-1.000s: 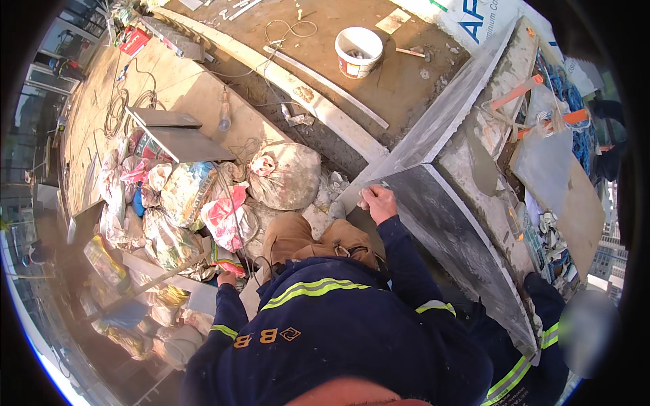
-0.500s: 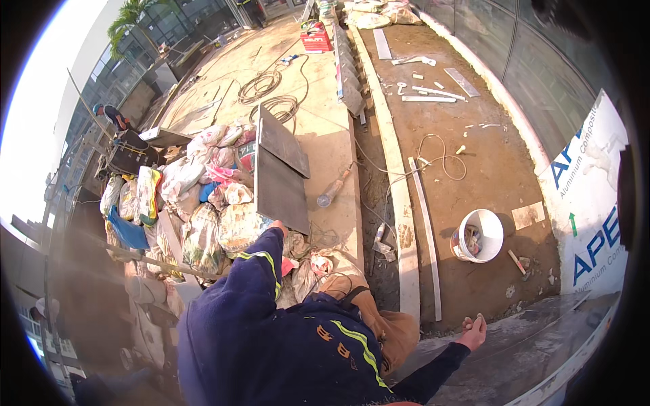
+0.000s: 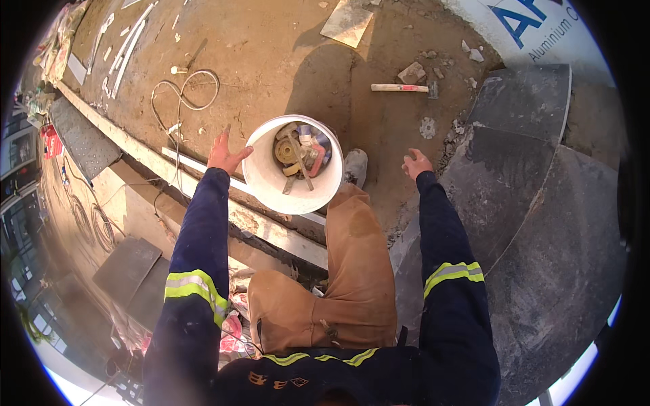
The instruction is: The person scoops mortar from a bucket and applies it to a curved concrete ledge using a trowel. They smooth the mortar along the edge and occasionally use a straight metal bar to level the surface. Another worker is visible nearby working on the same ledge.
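Observation:
A white bucket (image 3: 261, 177) stands in front of me, its open mouth tilted toward my view. Inside lie a dusty yellowish coil (image 3: 287, 151), a reddish piece (image 3: 316, 161) and other small items that I cannot make out. My left hand (image 3: 227, 154) is beside the bucket's left rim, thumb and fingers spread, with nothing in it. Whether the thumb touches the rim, I cannot tell. To the right of the bucket, my right hand (image 3: 416, 164) hangs over the dirt, fingers loosely bent and apart, holding nothing.
Dark slabs or sheets (image 3: 521, 176) cover the ground at right. A red-marked stick (image 3: 399, 88), a square tile (image 3: 347, 24) and rubble lie beyond the bucket. A looped cable (image 3: 196, 105) and a long pale curb (image 3: 271, 233) run along the left.
My view has swung right and down to the bucket. My left hand has left the grey panel by the sacks and come to the bucket; both arms now reach forward.

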### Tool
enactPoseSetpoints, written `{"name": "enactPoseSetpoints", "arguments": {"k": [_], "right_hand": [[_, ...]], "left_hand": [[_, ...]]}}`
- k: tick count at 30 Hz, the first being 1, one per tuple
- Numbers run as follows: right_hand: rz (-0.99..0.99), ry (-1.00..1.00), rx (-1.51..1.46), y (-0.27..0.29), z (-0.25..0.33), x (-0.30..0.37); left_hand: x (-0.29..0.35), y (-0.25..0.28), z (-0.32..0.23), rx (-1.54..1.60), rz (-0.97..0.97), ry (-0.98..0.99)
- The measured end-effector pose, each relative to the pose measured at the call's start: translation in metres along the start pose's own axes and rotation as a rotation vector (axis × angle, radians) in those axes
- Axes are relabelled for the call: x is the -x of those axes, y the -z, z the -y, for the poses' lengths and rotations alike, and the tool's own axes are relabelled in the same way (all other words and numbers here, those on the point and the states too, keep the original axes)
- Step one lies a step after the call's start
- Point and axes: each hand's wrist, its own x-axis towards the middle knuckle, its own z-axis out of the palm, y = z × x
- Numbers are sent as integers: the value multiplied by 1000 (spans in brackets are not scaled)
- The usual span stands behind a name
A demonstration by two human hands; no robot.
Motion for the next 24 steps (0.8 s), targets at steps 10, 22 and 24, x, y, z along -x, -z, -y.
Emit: {"name": "enactPoseSetpoints", "arguments": {"k": [10, 22, 24], "right_hand": [[-165, -90, -43, -48, 130, -355], [511, 80, -111, 61, 264, 237], [569, 155, 30, 49, 303, 310]], "left_hand": [[-96, -67, -33, 147, 75, 112], [15, -1, -64, 570, -40, 332], [104, 50, -98, 844, -207, 319]]}}
